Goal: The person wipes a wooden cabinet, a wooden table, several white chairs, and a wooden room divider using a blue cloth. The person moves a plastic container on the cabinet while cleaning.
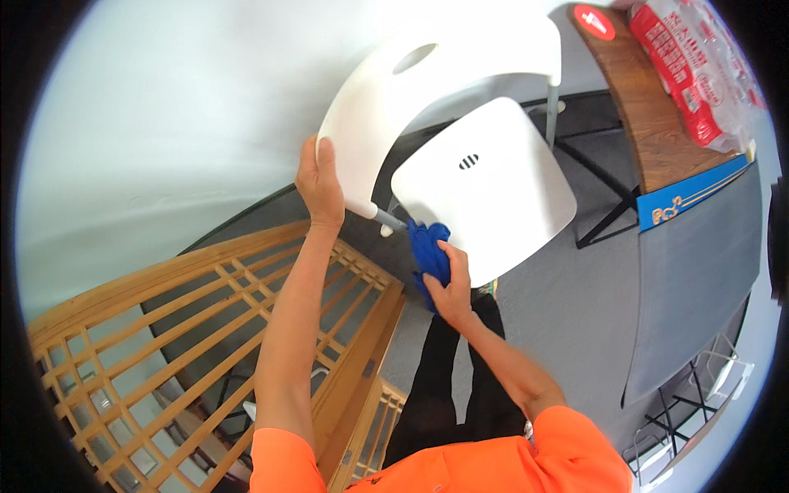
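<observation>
The white plastic chair (460, 107) stands on a grey carpeted floor (567, 304) close to a pale, bare wall (181, 115), and everything else can be placed from it. Its curved backrest, with an oval cut-out near the top, arches toward the wall; its flat seat, marked by a small set of dark slots, tilts toward the person. A thin metal leg (551, 107) shows behind the seat.

The left hand (319, 185) is clamped on the lower edge of the backrest, fingers wrapped over the rim. The right hand (450, 283) is closed around a crumpled blue cloth (427, 251) and presses it against the near edge of the seat, just beside the metal tube where seat and backrest meet. The two hands are apart, one on each part of the chair.

Below and left of the chair, a wooden lattice screen (246, 329) in light timber leans at an angle, its slats forming squares. To the right of the chair, a brown wooden tabletop (649, 123) carries a shrink-wrapped pack of bottles (699, 66) with red and white wrapping, and a grey fabric panel with a blue strip (699, 246) hangs from the table's edge. Black metal frame legs (608, 205) cross under the table. The person's dark trousers and orange sleeves show beneath the chair.
</observation>
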